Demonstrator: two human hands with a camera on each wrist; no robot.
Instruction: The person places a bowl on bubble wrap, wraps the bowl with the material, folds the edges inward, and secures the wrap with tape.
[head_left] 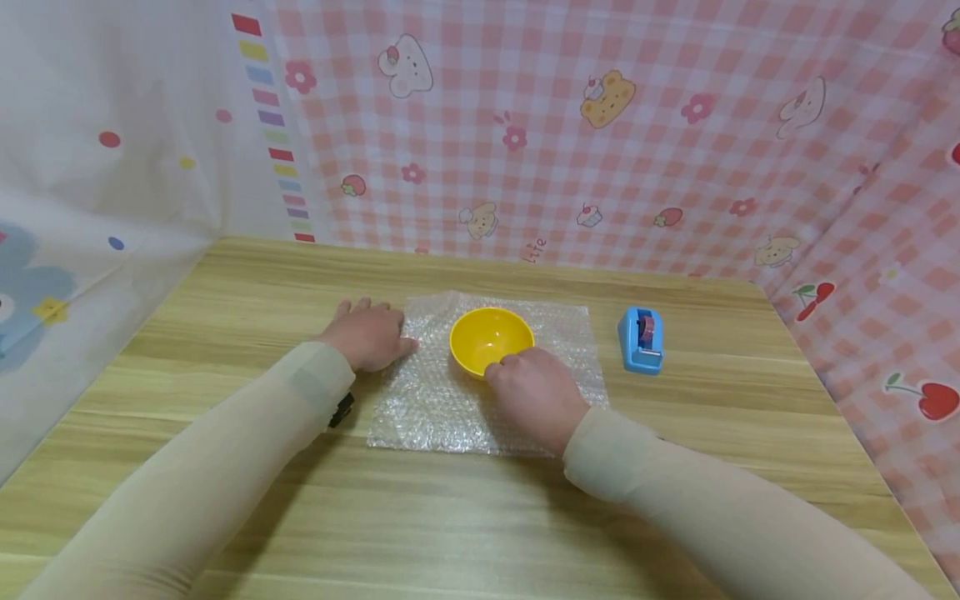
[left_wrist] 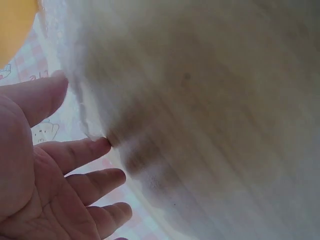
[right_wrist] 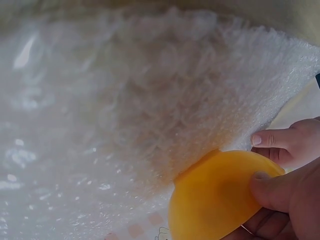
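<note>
A yellow bowl (head_left: pixel 491 337) stands upright on a sheet of clear bubble wrap (head_left: pixel 442 417) in the head view. My right hand (head_left: pixel 536 396) grips the bowl at its near right side; in the right wrist view the thumb lies along the outside of the yellow bowl (right_wrist: pixel 220 195). At the left edge of the bubble wrap, my left hand (head_left: pixel 366 336) rests with its fingers spread, the thumb over the sheet. The left wrist view shows those fingers (left_wrist: pixel 95 185) nearly straight, with the index fingertip at the sheet's edge.
A blue tape dispenser (head_left: pixel 642 342) with a pink roll stands on the wooden table (head_left: pixel 465 525), right of the bubble wrap. A pink checked curtain (head_left: pixel 555 158) hangs behind the table and along its right side; a white one (head_left: pixel 150 92) hangs at the left.
</note>
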